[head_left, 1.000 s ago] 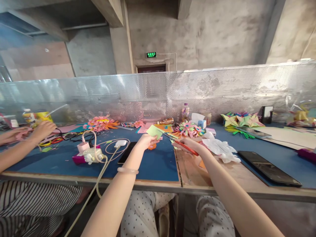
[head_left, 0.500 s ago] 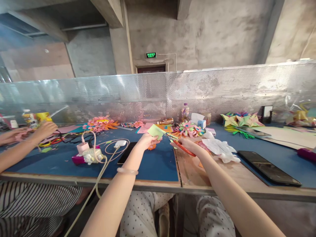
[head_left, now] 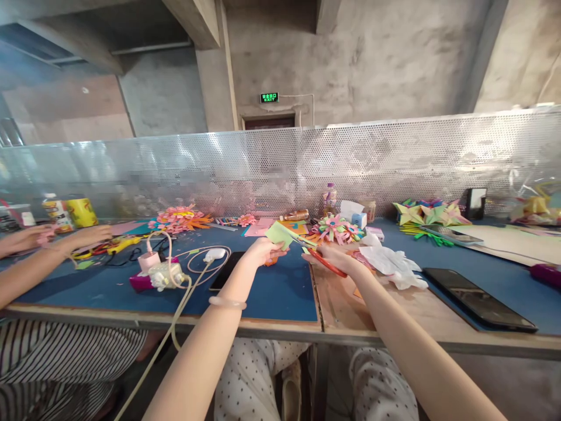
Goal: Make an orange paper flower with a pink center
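My left hand is closed on a light green sheet of paper, held up above the blue mat. In my right hand is a pair of scissors with red-orange handles. The scissor blades point left and lie at the edge of the green paper. How far the blades are apart is too small to tell. An orange paper piece shows just under my left hand. Behind my right hand lies a flower of pink, green and white paper strips.
A phone and crumpled white tissue lie at the right. Cables and a power adapter sit at the left, near a co-worker's hands. Pink paper flowers, bottles and a perforated metal screen stand behind.
My hands keep nearly the same place, with the scissors at the green paper. At the left, the co-worker's raised hand has come down, and a yellow tool now shows on the table beside it.
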Motion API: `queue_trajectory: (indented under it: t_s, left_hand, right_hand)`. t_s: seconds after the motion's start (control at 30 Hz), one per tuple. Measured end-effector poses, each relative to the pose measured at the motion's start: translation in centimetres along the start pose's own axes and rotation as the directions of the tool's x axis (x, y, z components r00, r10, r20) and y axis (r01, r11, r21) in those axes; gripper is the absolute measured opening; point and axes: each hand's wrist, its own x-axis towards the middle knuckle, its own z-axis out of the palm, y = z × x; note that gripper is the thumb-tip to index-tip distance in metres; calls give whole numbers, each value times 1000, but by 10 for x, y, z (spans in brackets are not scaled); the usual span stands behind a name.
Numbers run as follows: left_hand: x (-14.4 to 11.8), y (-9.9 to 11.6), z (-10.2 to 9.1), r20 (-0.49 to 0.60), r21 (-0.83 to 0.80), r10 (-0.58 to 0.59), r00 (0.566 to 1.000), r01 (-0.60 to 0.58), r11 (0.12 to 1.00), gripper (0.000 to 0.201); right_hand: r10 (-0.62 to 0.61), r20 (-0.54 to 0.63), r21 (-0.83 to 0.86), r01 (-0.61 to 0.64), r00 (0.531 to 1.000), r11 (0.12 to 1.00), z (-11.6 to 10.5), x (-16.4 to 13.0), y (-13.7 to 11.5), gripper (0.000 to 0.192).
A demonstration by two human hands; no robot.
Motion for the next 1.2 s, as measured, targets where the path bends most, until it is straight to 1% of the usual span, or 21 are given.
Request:
queue_trajectory:
  t_s: [0.13,0.3,0.53,0.7,0.9,0.97,1.07,1.2]
  left_hand:
    - [-4,2,4,15,23,-12,1000,11,1000,28]
    - [-2,0,4,18,39,-11,1000,11,999,29]
    - [-1,-1,1,44,68,-15,999,12,998,29]
    - [-5,-1,4,97,81,-31,995,24,996,28]
    - [-4,-2,5,108,41,-41,993,36,998,29]
    - [-3,-3,5,109,19,-48,993,46,999,29]
    - [0,-3,3,79,-29,-56,995,59,998,30]
    - [5,-1,-4,-33,-143,-20,999,15,990,31]
  right_hand:
    - [37,-3,8,-37,999,999,0,1,-2,30]
    - [96,-10,13,-95,995,995,2,5,-2,28]
    - [75,24,9,-76,997,997,-1,2,-2,32]
    - [67,-4,1,-67,998,998,-2,-2,-6,32]
    - [160,-12,-60,-161,987,985,2,5,-10,27]
    - [175,-9,-69,-175,985,982,3,8,-9,24]
    - [174,-9,-69,-175,985,982,4,8,-8,25]
    - [128,5,-51,-127,992,991,1,2,-6,31]
